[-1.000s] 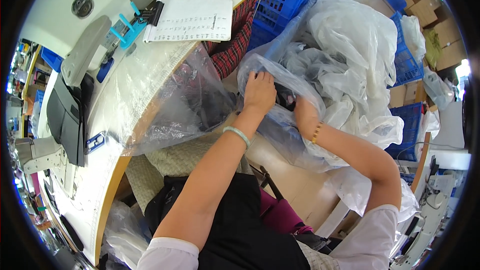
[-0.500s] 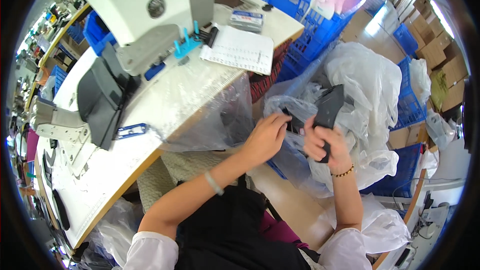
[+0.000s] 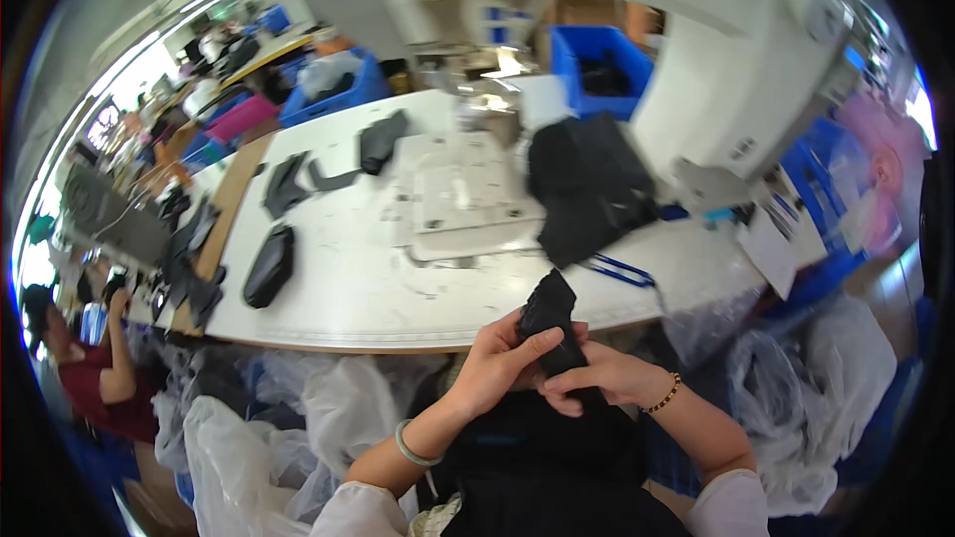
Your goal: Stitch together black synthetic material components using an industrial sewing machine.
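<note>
Above my lap, just off the table's near edge, a small black leather-like piece (image 3: pixel 548 306) stands upright between my two hands. My left hand (image 3: pixel 497 366) is closed on its left side, thumb across the front. My right hand (image 3: pixel 609 375) pinches its lower right part. What exactly the piece is I cannot make out. Beyond it on the white table (image 3: pixel 348 308) lie a pile of black flat pieces (image 3: pixel 587 184) and blue thread snips (image 3: pixel 621 270). A rounded black piece (image 3: pixel 270 267) rests farther left.
A large white sewing machine (image 3: pixel 721 70) stands at the right, near a notebook (image 3: pixel 771 249). Blue bins (image 3: pixel 600 75) are behind the table. Plastic bags (image 3: pixel 239 467) fill the space below its front edge. Another person (image 3: pixel 104 373) works at far left.
My view has swung left from the bags to the table. The black piece, earlier raised in my right hand beside the bags, is now in front of me, held by both hands.
</note>
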`<action>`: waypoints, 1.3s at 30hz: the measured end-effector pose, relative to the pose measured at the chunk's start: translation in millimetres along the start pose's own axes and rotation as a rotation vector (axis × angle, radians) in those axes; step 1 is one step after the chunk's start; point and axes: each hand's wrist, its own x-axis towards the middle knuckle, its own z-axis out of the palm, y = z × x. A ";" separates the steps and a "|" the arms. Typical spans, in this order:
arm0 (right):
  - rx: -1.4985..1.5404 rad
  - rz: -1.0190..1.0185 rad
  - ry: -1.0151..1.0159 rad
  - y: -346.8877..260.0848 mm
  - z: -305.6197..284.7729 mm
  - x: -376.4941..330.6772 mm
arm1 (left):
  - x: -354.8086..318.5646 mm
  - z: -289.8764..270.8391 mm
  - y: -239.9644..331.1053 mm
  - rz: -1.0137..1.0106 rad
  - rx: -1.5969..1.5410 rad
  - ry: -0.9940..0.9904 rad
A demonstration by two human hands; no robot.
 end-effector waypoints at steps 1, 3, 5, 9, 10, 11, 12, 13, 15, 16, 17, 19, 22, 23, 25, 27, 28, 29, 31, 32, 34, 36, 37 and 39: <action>-0.105 -0.008 0.014 -1.2 8.6 19.2 | -7.6 -12.8 8.6 0.033 0.007 0.027; -0.335 -0.001 0.091 -6.5 26.6 45.1 | -21.8 -41.9 17.8 0.144 0.040 0.187; -0.930 0.192 0.057 -24.8 25.9 61.5 | -36.2 -58.9 38.8 0.219 0.084 0.387; -0.639 0.061 0.148 -33.0 23.6 54.8 | -42.5 -121.4 65.2 0.378 0.074 0.575; -0.773 -0.144 0.306 -35.8 20.7 50.9 | -42.4 -132.8 68.9 0.368 0.107 0.591; -0.902 -0.351 0.464 -39.1 18.0 46.6 | -40.7 -142.5 72.2 0.357 0.141 0.608; -1.125 -0.471 0.677 -46.1 19.7 41.3 | -37.8 -149.6 76.7 0.322 0.203 0.625; -1.302 -0.553 0.889 -48.1 16.9 37.9 | -34.9 -160.1 78.7 0.322 0.201 0.627; -1.720 -0.520 1.143 -45.7 -0.6 24.2 | -28.3 -176.2 80.6 0.227 0.333 0.656; -1.722 -0.521 1.139 -42.0 -9.6 17.9 | -23.0 -173.3 84.3 0.232 0.329 0.662; -1.737 -0.465 1.187 -36.6 -18.3 12.2 | -19.8 -171.7 84.2 0.234 0.327 0.668; -1.749 -0.406 1.237 -30.5 -34.7 -3.1 | -10.0 -167.9 81.7 0.239 0.243 0.618; -1.739 -0.349 1.187 -31.3 -51.8 -27.7 | -1.0 -142.4 68.8 0.242 0.067 0.589; -1.734 -0.346 1.191 -32.0 -54.4 -28.8 | 0.8 -131.0 61.3 0.235 -0.007 0.574; -1.694 -0.347 1.291 -38.0 -55.5 -26.9 | 8.5 -103.3 48.6 0.241 -0.122 0.551; -1.728 -0.426 1.231 -47.2 -46.7 -9.9 | 25.4 -83.6 32.1 0.280 -0.194 0.535; -1.764 -0.513 1.156 -52.7 -40.8 0.1 | 33.2 -77.5 22.6 0.312 -0.172 0.553; -1.758 -0.515 1.163 -58.7 -36.8 8.1 | 41.5 -76.4 10.1 0.346 -0.149 0.571; -1.941 -0.447 0.916 -73.5 -29.6 19.8 | 47.7 -76.4 -4.3 0.430 0.324 0.703; -1.941 -0.448 0.931 -75.5 -34.2 19.6 | 47.6 -69.7 -2.2 0.459 0.704 0.762; -1.939 -0.372 0.833 -77.8 -46.8 24.3 | 51.0 -68.1 0.4 0.489 1.093 0.802; -1.947 -0.396 0.795 -76.1 -53.2 29.6 | 47.6 -73.4 1.8 0.483 1.406 0.874; -1.957 -0.412 0.762 -75.5 -55.3 32.3 | 46.9 -72.7 4.4 0.484 1.411 0.886; -1.953 -0.409 0.741 -72.9 -61.0 35.4 | 41.2 -67.8 10.3 0.431 1.397 0.975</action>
